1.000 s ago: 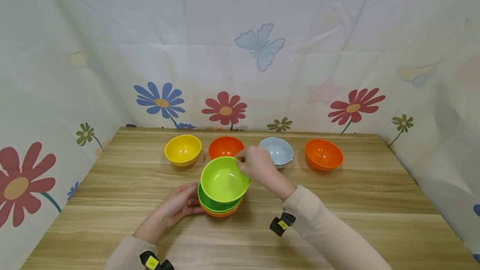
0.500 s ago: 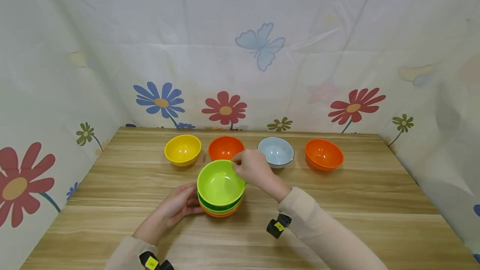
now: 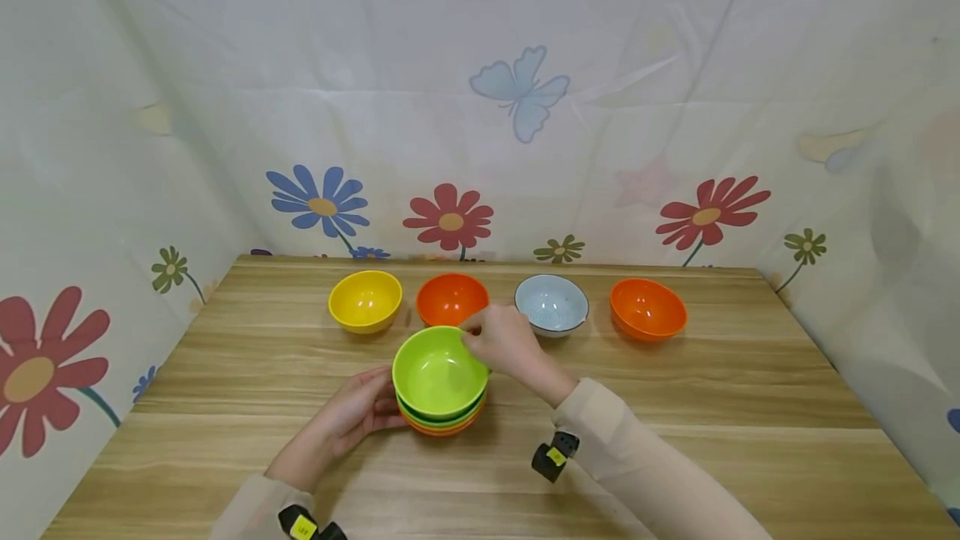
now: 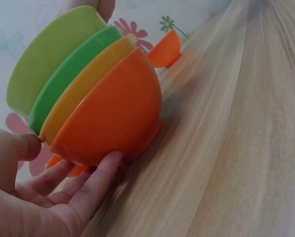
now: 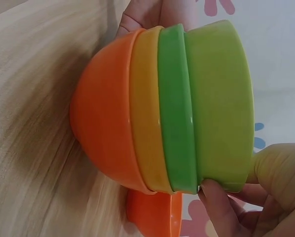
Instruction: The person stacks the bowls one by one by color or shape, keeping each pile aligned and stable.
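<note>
A light green bowl (image 3: pixel 438 373) sits at the top of a stack, over a green bowl (image 4: pixel 70 74), a yellow-orange bowl (image 5: pixel 147 108) and an orange bowl (image 5: pixel 105 108) at the bottom. My right hand (image 3: pixel 513 348) pinches the light green bowl's rim at the far right side, thumb on its outer wall in the right wrist view. From the left, my left hand (image 3: pixel 348 419) holds the stack, its thumb near the rims and its fingers against the orange bowl in the left wrist view. The stack stands on the table.
Along the back of the wooden table (image 3: pixel 262 340) stand a yellow bowl (image 3: pixel 366 302), a red-orange bowl (image 3: pixel 452 298), a pale blue bowl (image 3: pixel 551 305) and an orange bowl (image 3: pixel 647 309) at the right. A flowered cloth (image 3: pixel 375 107) hangs behind.
The light green bowl has moved down and slightly left onto the green bowl, with my right hand still pinching its rim. My left hand has stayed at the stack.
</note>
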Demonstrator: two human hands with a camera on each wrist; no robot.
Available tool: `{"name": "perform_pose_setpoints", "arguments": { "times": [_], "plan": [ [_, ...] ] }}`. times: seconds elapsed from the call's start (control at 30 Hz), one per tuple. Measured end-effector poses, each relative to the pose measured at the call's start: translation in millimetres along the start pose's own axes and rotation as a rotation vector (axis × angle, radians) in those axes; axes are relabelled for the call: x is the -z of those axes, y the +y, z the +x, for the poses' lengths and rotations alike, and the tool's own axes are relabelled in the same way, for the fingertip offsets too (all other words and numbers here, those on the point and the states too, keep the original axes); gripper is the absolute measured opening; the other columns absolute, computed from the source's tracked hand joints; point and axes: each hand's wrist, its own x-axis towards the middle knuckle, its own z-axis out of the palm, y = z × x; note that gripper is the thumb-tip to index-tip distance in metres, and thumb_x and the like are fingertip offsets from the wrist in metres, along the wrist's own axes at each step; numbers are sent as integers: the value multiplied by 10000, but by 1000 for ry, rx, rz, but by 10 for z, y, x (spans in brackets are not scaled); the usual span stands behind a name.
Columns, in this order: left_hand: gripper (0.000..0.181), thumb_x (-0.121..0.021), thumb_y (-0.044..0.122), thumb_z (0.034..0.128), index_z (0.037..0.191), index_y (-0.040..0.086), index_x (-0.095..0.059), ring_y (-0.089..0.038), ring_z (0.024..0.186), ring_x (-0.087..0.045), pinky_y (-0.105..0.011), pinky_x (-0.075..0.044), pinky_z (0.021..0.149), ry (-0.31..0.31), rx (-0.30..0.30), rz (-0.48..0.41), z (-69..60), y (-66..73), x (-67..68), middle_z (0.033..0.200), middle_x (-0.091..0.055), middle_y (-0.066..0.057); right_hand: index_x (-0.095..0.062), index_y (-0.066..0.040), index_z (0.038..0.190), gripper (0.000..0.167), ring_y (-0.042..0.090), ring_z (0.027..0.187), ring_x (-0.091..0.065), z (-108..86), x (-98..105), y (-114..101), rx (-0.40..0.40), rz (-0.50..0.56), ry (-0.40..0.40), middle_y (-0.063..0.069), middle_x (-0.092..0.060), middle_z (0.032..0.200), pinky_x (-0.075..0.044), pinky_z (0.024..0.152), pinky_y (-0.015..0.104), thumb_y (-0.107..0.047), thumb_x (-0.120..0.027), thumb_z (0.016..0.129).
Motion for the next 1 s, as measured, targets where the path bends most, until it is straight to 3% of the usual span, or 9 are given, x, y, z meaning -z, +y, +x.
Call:
{"name": "perform_pose_setpoints", "arguments": {
  "times": [0.53, 1.0],
  "plan": [
    [519, -421, 302, 982, 1361, -48, -362, -185, 910, -630, -421, -521, 836, -19, -7, 6, 1, 3, 5, 1022, -652, -35, -756, -124, 885, 131, 98, 553, -489, 10, -57, -6, -22, -33, 15, -26, -653, 674, -356, 448, 163, -151, -646, 819],
    [534, -437, 328, 973, 1352, -42, -372, -191, 929, -624, -416, -522, 837, 0, -3, 17, 15, -4, 5, 1080, -635, -60, -755, -126, 904, 133, 101, 562, -486, -5, -65, 36, -37, -14, 19, -15, -670, 698, -359, 459, 168, -171, -671, 812]
  ]
}}
